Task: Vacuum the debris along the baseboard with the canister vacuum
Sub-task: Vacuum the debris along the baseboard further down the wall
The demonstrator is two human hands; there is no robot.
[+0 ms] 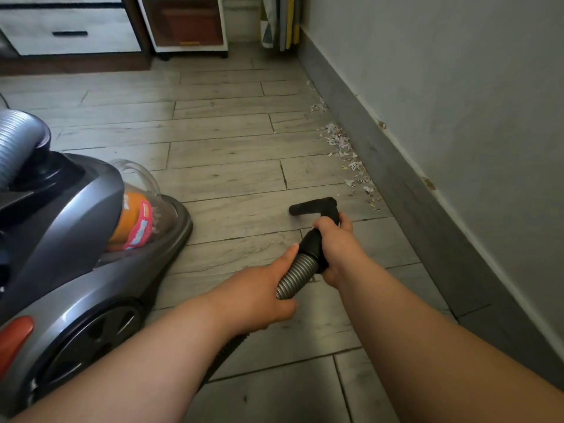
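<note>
The right hand (334, 248) is curled round the black hose handle (312, 242), fingers wrapped over its top and thumb tucked on the near side. Just behind it, the left hand (259, 291) grips the ribbed hose (294, 276) from the left, with the thumb lying along the hose toward the handle. The two hands are close together but do not touch.

The black nozzle (314, 206) sticks out beyond the right hand's knuckles. It bends so that its tip points left, low over the floor (229, 154); whether it touches the planks cannot be told.

The debris (345, 154), small pale paper-like scraps, lies in a thin line on the floor against the grey baseboard (396, 172). It starts just right of the nozzle and runs away from the person along the wall (457, 87). The nearest scraps are near the nozzle but apart from it.

The canister vacuum (76, 239) sits to the left of the hands, grey with an orange-filled clear bin at its front. At the far end of the room stand a drawer unit (70, 32) and a white cubby (186, 25).
</note>
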